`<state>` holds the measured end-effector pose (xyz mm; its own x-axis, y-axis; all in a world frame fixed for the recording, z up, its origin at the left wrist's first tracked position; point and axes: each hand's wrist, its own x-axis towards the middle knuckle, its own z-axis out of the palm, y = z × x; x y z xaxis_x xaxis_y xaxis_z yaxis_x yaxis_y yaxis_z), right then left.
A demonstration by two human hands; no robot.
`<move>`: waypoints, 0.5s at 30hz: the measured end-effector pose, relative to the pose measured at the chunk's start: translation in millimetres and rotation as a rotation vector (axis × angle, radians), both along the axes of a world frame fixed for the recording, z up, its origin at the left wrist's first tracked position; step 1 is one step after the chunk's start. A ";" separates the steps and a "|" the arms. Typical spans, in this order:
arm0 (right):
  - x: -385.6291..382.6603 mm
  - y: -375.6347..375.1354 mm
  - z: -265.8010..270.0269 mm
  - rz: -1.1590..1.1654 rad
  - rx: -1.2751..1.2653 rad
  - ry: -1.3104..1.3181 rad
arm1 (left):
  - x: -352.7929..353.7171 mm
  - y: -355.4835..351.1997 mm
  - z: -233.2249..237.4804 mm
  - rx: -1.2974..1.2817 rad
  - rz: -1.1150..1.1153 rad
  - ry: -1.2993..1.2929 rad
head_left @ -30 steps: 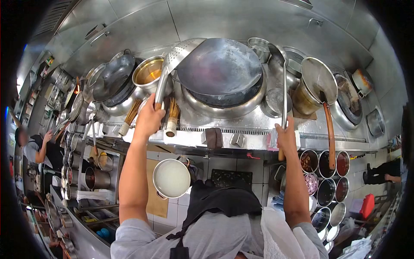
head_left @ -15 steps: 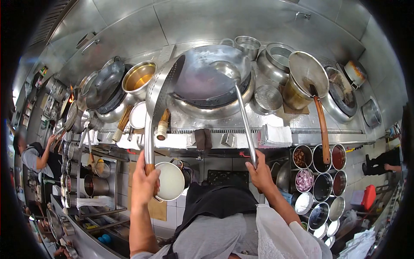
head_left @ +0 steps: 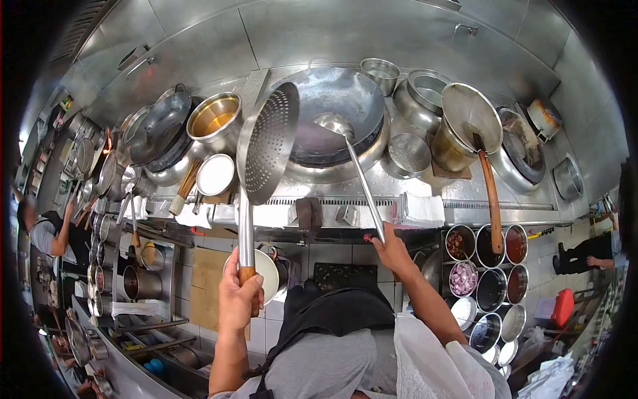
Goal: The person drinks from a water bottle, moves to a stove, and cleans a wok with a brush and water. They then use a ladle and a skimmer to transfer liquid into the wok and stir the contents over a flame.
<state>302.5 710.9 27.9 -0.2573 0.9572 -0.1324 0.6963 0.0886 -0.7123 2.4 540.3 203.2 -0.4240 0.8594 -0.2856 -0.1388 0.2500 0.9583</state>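
My left hand is closed around the wooden end of a perforated strainer ladle's handle; the strainer is tilted on edge, in front of the wok's left side. In my right hand is the long metal handle of a ladle. The ladle's bowl is in or just over the wok, which sits on a round burner ring. A dark pool shows low in the wok, partly hidden behind the strainer.
Left of the wok stand a pot of amber liquid, a white-filled bowl and another wok. A mesh strainer rests on a pot at right. Several seasoning tins stand lower right. A co-worker is at far left.
The strainer has swung right and turned, showing more of its perforated face. The ladle has shifted left and slightly down in view. Both hands keep their holds.
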 end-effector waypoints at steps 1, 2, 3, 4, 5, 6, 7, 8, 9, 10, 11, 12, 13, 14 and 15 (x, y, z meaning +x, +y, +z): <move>-0.5 4.8 -2.5 0.011 0.012 -0.034 | 0.1 0.8 -0.4 0.012 0.017 -0.014; -1.2 9.9 -4.9 0.021 0.024 -0.067 | -0.3 2.2 0.0 0.025 0.032 -0.026; -3.2 13.4 -0.1 0.030 0.041 -0.100 | -0.6 4.1 -0.4 0.041 0.047 -0.038; -3.3 12.6 5.1 0.018 0.048 0.000 | -1.6 5.8 -5.4 0.087 0.076 -0.041; -2.9 11.7 10.9 0.008 0.057 0.101 | -2.9 5.9 -6.2 0.094 0.099 -0.040; -5.9 11.8 19.8 -0.001 0.066 0.204 | -5.3 5.8 -6.8 0.103 0.124 -0.036; -9.2 7.9 22.2 -0.075 0.097 0.224 | -8.4 5.2 -7.1 0.110 0.150 -0.034; -11.5 0.4 22.1 -0.144 0.127 0.241 | -10.8 3.4 -5.3 0.100 0.170 -0.018; -14.7 -5.5 25.0 -0.211 0.153 0.256 | -12.5 2.8 -5.9 0.109 0.176 -0.024; -21.7 -12.5 41.8 -0.288 0.073 0.298 | -14.3 1.4 -6.4 0.117 0.183 -0.029; -23.5 -11.9 31.3 -0.314 0.114 0.294 | -16.6 0.2 -6.6 0.126 0.192 -0.032; -24.0 -12.1 12.0 -0.341 0.154 0.291 | -18.9 -0.8 -7.4 0.128 0.193 -0.036; -25.3 -10.2 6.1 -0.348 0.139 0.295 | -20.7 -0.4 -9.2 0.131 0.190 -0.040; -26.7 -8.0 0.2 -0.354 0.123 0.298 | -22.0 0.2 -11.3 0.135 0.184 -0.046; -28.4 -5.8 -5.1 -0.361 0.108 0.301 | -22.9 1.2 -13.7 0.136 0.190 -0.050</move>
